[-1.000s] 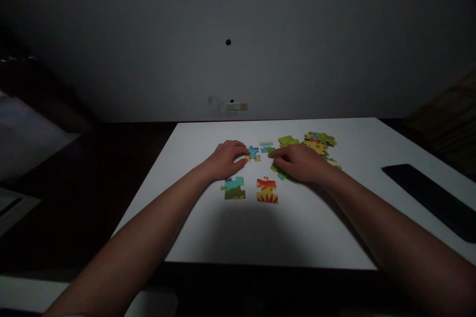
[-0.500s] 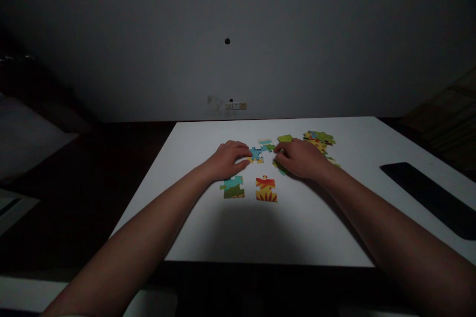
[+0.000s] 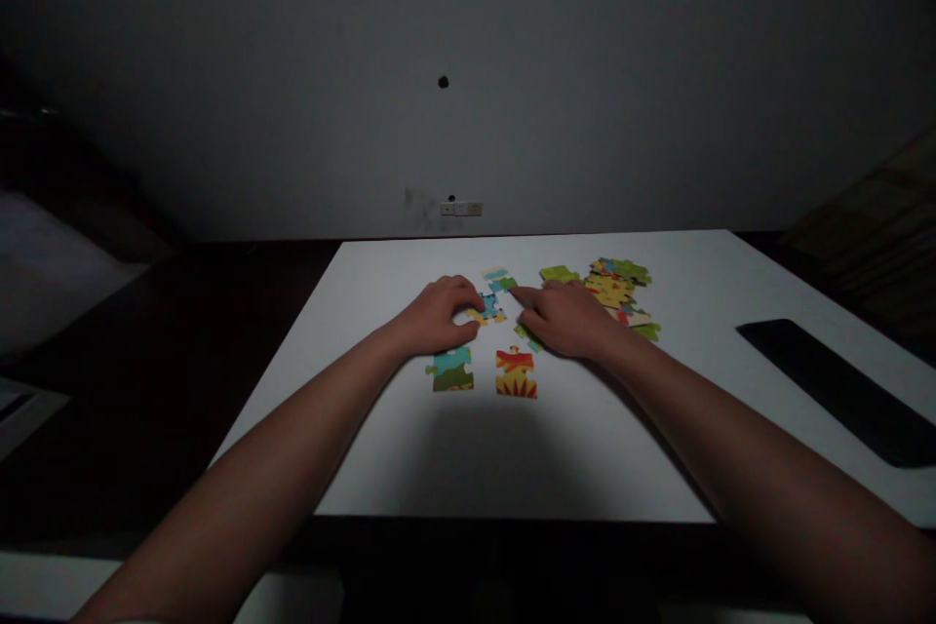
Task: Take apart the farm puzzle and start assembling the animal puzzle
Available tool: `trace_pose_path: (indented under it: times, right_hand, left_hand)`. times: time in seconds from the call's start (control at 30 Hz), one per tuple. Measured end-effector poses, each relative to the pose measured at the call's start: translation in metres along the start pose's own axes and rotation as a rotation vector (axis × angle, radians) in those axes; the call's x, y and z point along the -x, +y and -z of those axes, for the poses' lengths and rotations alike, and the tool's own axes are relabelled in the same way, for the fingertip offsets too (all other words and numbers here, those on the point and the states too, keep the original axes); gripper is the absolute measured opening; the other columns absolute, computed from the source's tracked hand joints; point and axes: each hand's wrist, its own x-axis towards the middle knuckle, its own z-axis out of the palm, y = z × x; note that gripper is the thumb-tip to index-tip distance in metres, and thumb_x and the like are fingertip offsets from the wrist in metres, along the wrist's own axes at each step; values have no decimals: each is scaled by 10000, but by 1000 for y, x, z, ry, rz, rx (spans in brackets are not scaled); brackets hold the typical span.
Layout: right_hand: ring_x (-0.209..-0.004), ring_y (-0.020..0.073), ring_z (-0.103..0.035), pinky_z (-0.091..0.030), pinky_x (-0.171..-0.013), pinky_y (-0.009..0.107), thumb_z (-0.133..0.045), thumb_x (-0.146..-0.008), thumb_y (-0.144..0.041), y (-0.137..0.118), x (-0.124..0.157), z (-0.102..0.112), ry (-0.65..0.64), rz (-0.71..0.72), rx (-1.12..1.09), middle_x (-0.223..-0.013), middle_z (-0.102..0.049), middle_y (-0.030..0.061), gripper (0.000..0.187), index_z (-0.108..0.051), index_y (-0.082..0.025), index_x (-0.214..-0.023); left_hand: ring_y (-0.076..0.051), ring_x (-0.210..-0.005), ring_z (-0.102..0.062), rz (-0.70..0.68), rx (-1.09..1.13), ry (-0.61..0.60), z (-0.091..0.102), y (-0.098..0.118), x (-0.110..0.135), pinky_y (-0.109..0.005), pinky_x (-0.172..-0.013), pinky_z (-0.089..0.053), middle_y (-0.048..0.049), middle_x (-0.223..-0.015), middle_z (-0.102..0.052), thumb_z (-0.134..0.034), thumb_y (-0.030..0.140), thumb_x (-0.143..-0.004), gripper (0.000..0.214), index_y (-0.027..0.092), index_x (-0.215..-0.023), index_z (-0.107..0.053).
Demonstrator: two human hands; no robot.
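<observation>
My left hand rests on the table, thumb and fingertips closed on the left edge of a blue and yellow jigsaw puzzle piece. My right hand lies palm down with its index finger stretched out, the tip touching a green and blue puzzle piece. Just behind that one is a pale piece with a light blue band. Under the right thumb, a green piece is partly covered. Nearer to me lie a teal and green piece and a red and yellow piece.
Right of my right hand, several loose puzzle pieces overlap in a pile, with a green piece beside it. A long black object lies on the white table's right side. Behind stands a grey wall with sockets.
My right hand has moved left and its index finger has straightened. The green and blue piece and the pale piece have slid left, closer behind the piece at my left hand.
</observation>
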Motion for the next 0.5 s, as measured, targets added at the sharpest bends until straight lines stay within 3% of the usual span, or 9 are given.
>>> trace_pose_path:
  times: [0.2, 0.3, 0.5]
  right_hand:
    - [-1049, 380, -773, -476, -926, 476, -461, -1135, -365, -5, -3, 1, 5, 22, 2, -1095, -858, 200, 499, -783, -210, -1484]
    - [-1015, 370, -783, -476, -944, 486, -476, -1133, -368, -6, -4, 1, 13, 62, -25, -1076, -874, 185, 515, -764, -238, -1539]
    - [-968, 342, -795, -483, -927, 448, -564, -1088, -350, 1, -1, 2, 49, 47, -145, -1008, -883, 155, 459, -822, -201, -1437]
  left_hand:
    - [-329, -1277, -725, -45, 29, -4, -2, -3, -1, -544, -1205, -563, -112, -1327, -797, -766, 314, -927, 282, 263, -1185, -869]
    - [-342, -1326, -719, -33, 18, 13, -5, -5, -2, -569, -1234, -546, -120, -1389, -799, -759, 398, -975, 370, 272, -1314, -838]
    - [-393, -1545, -599, -31, -3, 10, -6, -7, 1, -644, -1327, -462, -142, -1665, -675, -765, 431, -960, 682, 292, -1618, -651]
